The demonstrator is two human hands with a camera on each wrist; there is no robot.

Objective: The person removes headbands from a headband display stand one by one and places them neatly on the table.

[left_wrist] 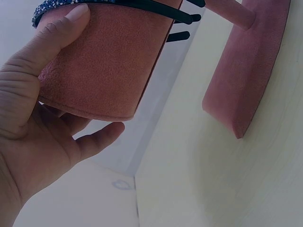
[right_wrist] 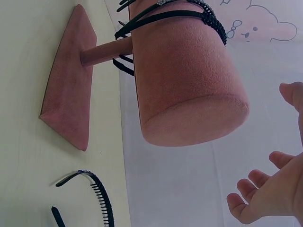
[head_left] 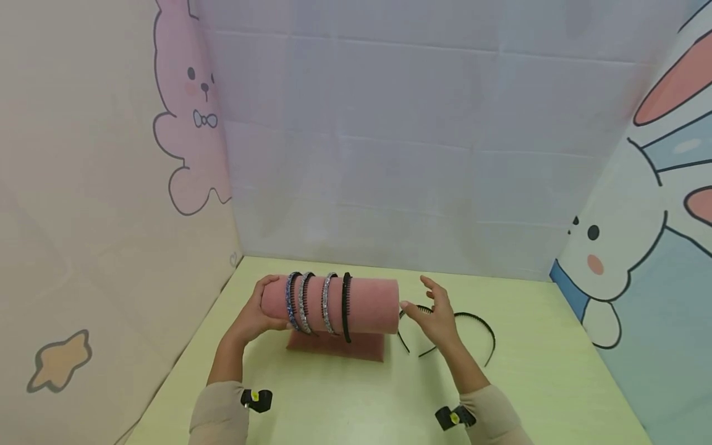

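Observation:
A pink velvety headband stand (head_left: 374,304) has a horizontal roll on a short post over a flat base (head_left: 345,347). Round the roll sit a blue glittery headband (head_left: 290,303), two silver glittery headbands (head_left: 326,303) and a black headband (head_left: 345,309) nearest the right end. My left hand (head_left: 253,320) grips the roll's left end, thumb on its front beside the blue headband and the other fingers round the back. Off the right end, my right hand (head_left: 439,320) holds nothing, its fingers spread and thumb apart; the right wrist view shows a gap to the roll.
Black toothed headbands (head_left: 491,334) lie on the pale table (head_left: 556,371) to the right of the stand, partly behind my right hand. A plain cloth wall (head_left: 389,154) closes off the back, and walls with cartoon rabbits flank both sides.

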